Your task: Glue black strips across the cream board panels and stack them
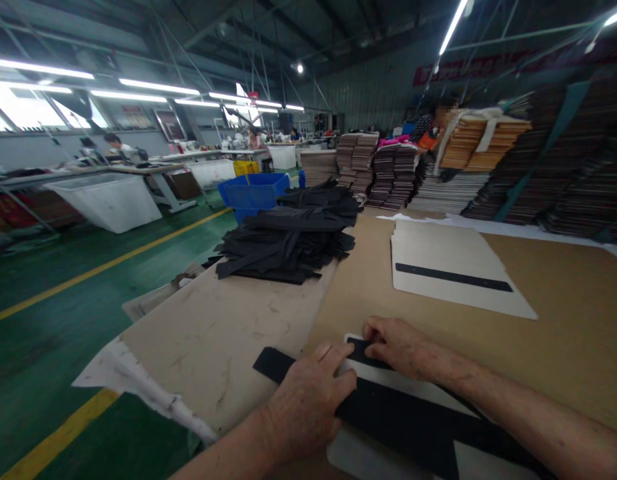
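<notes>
My left hand (pixel 308 400) lies flat, fingers stretched out, on a long black strip (pixel 388 420) that runs across a pale grey board (pixel 388 387) at the table's near edge. My right hand (pixel 398 345) rests at the far end of a second, thinner black strip (pixel 361 351) on the same board, its fingers curled down and pressing on it. Further back lies another pale board (pixel 453 257) with a narrow black strip (pixel 453 277) laid across it.
A heap of black strips (pixel 288 243) sits at the table's left. Tall stacks of boards (pixel 488 167) line the back and right. A blue basket (pixel 253 193) and white bins (pixel 108 200) stand on the green floor. People work at distant tables.
</notes>
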The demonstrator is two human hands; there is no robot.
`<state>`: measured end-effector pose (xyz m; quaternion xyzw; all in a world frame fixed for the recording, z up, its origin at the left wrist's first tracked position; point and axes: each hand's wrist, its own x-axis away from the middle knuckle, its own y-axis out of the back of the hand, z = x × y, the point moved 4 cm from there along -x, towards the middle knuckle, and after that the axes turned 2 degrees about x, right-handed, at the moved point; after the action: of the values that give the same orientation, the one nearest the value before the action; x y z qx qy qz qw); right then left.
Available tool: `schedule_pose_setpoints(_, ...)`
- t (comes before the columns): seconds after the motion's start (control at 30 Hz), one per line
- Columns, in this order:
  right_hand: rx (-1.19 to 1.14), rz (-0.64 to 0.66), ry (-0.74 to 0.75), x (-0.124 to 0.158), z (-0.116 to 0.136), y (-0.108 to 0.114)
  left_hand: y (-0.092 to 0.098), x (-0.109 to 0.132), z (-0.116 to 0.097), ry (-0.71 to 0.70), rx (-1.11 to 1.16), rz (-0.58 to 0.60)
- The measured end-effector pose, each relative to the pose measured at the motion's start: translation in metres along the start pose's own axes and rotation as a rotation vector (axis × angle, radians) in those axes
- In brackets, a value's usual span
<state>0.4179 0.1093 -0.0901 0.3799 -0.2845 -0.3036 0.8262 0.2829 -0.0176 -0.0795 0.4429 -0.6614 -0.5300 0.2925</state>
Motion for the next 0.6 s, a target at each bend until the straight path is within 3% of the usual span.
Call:
schedule_pose_setpoints(0.17,0.002,-0.009,-0.008,0.001,0.007,0.004,-0.003,-0.001,0.002,0.04,-0.025,0.056)
schedule_pose_setpoints(0.3,-0.1,0.129,-0.012,0.024,-0.003,0.036,-0.002,-0.003,0.002,0.045,-0.015,0.049)
schedule_pose_setpoints(0.37,-0.203,0.251,-0.044,0.045,-0.021,0.057,-0.002,-0.003,0.003,0.042,-0.006,0.037)
schedule_pose_setpoints(0.43,-0.294,0.291,-0.108,0.068,-0.048,0.076,-0.003,-0.003,0.006,0.042,-0.005,0.019)
schedule_pose_setpoints(0.5,-0.388,0.253,-0.16,0.09,-0.074,0.087,-0.006,-0.004,0.009,0.037,-0.011,0.006)
schedule_pose_setpoints(0.6,-0.485,0.082,-0.228,0.114,-0.103,0.082,-0.011,-0.004,0.012,0.023,-0.025,0.006)
